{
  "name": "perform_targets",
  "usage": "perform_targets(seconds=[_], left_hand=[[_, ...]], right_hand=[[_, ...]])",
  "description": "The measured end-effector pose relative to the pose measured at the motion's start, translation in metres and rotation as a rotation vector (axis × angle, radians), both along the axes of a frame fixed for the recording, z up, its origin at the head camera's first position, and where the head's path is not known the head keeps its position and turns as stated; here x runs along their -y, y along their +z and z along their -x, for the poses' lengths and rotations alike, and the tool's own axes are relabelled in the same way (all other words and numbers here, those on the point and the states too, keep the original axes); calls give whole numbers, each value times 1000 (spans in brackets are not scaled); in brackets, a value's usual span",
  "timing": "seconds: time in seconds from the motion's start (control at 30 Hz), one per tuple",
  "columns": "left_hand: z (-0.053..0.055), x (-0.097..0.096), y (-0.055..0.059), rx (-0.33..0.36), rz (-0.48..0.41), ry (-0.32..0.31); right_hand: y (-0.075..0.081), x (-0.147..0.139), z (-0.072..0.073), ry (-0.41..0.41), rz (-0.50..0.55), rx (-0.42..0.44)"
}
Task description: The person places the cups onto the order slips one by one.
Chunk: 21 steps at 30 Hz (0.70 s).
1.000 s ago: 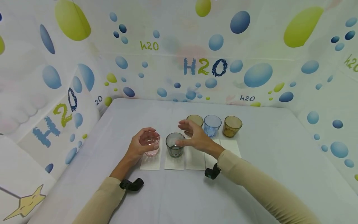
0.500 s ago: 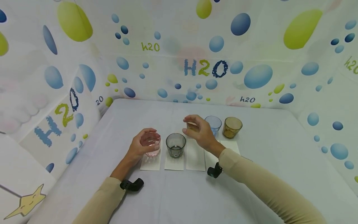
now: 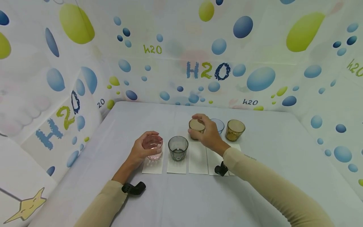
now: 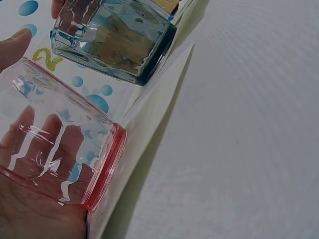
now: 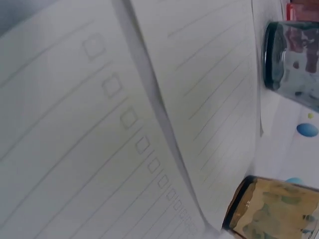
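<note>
My left hand (image 3: 141,147) is curled round the pink glass (image 3: 154,142), which stands upright just left of the grey glass (image 3: 178,148). My thumb lies across its near side, and in the left wrist view my fingers show through its clear wall, behind it. My right hand (image 3: 209,133) is beyond the grey glass and to its right, half open, with thumb and fingers bent about the amber glass (image 3: 196,125). Thumb and fingertips stay apart, the glass between them; I cannot tell whether they press on it.

The grey glass itself stands upright between my hands, touched by neither. Farther to its right, past the amber glass, come the blue glass (image 3: 219,125), partly hidden by my right hand, and then the brown glass (image 3: 235,130), well apart from the grey one.

Pale sheets (image 3: 198,161) lie in a row on the white table (image 3: 175,201): one under the grey glass, one to its left under the pink glass, others to its right. The right wrist view shows printed lines and small squares on them. Behind the grey glass, across the table, rises a wall (image 3: 170,22) with blue and green spots.
</note>
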<state>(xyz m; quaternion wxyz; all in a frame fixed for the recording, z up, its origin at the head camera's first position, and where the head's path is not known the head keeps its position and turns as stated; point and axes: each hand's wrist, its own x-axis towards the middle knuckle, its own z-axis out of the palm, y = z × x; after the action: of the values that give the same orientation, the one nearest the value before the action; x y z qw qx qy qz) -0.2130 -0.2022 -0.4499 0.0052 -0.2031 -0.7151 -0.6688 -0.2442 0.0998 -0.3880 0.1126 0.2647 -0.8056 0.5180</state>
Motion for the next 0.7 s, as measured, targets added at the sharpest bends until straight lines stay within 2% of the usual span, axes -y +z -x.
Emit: perform_targets(seconds=[0.23, 0.53, 0.7], left_hand=[[1, 1, 0, -4, 1, 1], [0, 0, -1, 2, 12, 9], [0, 1, -2, 0, 18, 12]], right_hand=[[-2, -3, 5, -32, -54, 43], [1, -4, 14, -76, -162, 50], [1, -9, 23, -114, -237, 125]])
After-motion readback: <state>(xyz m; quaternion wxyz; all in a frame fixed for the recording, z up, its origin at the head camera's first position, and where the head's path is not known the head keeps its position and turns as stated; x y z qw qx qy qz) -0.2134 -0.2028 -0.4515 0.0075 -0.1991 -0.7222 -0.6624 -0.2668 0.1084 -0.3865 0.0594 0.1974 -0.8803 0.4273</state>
